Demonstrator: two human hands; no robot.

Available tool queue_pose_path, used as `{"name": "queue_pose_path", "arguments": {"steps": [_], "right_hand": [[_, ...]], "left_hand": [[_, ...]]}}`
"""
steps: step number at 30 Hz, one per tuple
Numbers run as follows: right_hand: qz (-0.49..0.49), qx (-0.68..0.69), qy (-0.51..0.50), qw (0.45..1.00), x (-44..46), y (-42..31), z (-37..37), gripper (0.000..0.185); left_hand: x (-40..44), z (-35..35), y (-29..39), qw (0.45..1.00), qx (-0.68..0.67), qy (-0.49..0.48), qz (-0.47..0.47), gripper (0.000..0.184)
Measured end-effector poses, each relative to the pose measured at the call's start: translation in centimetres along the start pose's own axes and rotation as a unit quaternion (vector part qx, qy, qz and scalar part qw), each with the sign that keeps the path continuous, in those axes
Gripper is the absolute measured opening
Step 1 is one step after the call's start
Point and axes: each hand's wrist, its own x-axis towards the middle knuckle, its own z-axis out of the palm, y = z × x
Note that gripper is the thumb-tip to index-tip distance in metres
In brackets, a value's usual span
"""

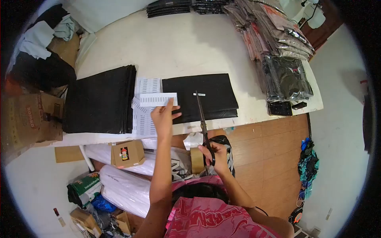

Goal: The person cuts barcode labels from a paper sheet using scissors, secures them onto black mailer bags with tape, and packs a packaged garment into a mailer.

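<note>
My left hand (164, 117) pinches a white strip of printed labels (152, 99) above the table. Beneath it lie more printed label sheets (147, 123), partly covered by the strip and my hand. In my right hand (217, 156) is a pair of long dark scissors (203, 129), blades pointing away from me. Their tips reach over a short stack of black plastic bags (214, 105). One small white label (199, 95) lies on the top bag, close to the scissor tips. Left of the sheets is a thicker pile of black bags (99, 101).
Clear-wrapped packages (283, 77) are piled on the white table's (178, 47) right side, beside a dark phone-like object (279, 108). Flat black packs (168, 8) sit at the back. A cardboard box (33, 115) stands left. Below the front edge are white plastic-wrapped rolls (123, 186) and a small carton (127, 154).
</note>
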Motion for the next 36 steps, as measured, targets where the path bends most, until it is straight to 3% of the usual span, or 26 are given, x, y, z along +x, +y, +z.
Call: {"name": "queue_pose_path", "arguments": {"steps": [3,5,7,9,10,11,13,14,15,16,18,20,21,22,27,31,36], "right_hand": [[0.004,-0.003,0.010,1.000,-0.6,0.3,-1.7,0.032],[-0.017,-0.055,0.062,0.996,-1.0,-0.4,-3.0,0.036],[-0.054,-0.121,0.114,0.985,-0.7,-1.5,-5.0,0.028],[-0.082,-0.179,0.201,0.959,0.1,-1.7,-7.5,0.026],[-0.076,-0.183,0.251,0.948,0.7,-2.3,-8.5,0.026],[-0.079,-0.178,0.256,0.947,1.5,-3.2,-9.4,0.026],[-0.061,-0.401,0.309,0.860,3.0,-5.4,-11.0,0.025],[-0.064,-0.398,0.314,0.859,3.7,-5.9,-11.5,0.025],[-0.065,-0.424,0.338,0.838,4.6,-6.0,-11.9,0.026],[-0.066,-0.450,0.359,0.815,5.4,-6.0,-12.3,0.027],[-0.080,-0.448,0.350,0.818,6.6,-5.9,-12.9,0.027],[-0.088,-0.446,0.343,0.822,7.7,-5.2,-13.6,0.028],[-0.146,-0.456,0.351,0.804,8.3,-4.6,-14.0,0.030],[-0.203,-0.466,0.357,0.784,9.0,-4.1,-14.6,0.033],[-0.229,-0.470,0.342,0.781,10.7,-3.0,-15.6,0.037],[-0.239,-0.457,0.355,0.780,10.2,-3.0,-14.4,0.040],[-0.270,-0.454,0.339,0.778,9.8,-2.7,-14.8,0.045]], "left_hand": [[2.5,-3.2,1.3,0.996,0.091,-0.020,-0.005,0.020],[4.4,-5.7,2.3,0.988,0.150,-0.031,-0.028,0.023],[5.3,-7.1,3.6,0.975,0.213,-0.043,-0.051,0.026],[5.3,-7.6,5.1,0.882,0.472,-0.011,-0.018,0.033],[4.6,-7.5,5.1,0.844,0.528,0.051,0.073,0.034],[4.5,-7.6,4.7,0.844,0.529,0.047,0.080,0.034],[4.8,-7.4,3.5,0.798,0.503,0.084,0.323,0.031],[4.8,-6.6,2.7,0.811,0.465,0.047,0.352,0.027],[3.4,-4.5,3.4,0.841,0.453,0.008,0.295,0.025],[3.4,-3.2,2.6,0.849,0.416,-0.034,0.323,0.023],[3.2,-0.7,1.6,0.821,0.435,-0.109,0.354,0.022],[3.0,1.7,0.9,0.821,0.459,-0.135,0.312,0.020],[3.0,2.6,0.8,0.821,0.466,-0.150,0.295,0.019],[3.3,3.1,0.4,0.821,0.465,-0.152,0.295,0.019],[3.8,4.6,-0.2,0.753,0.533,-0.204,0.328,0.025],[3.9,4.9,-0.1,0.743,0.559,-0.210,0.303,0.025],[3.9,5.1,-0.8,0.774,0.539,-0.196,0.269,0.016]]}}
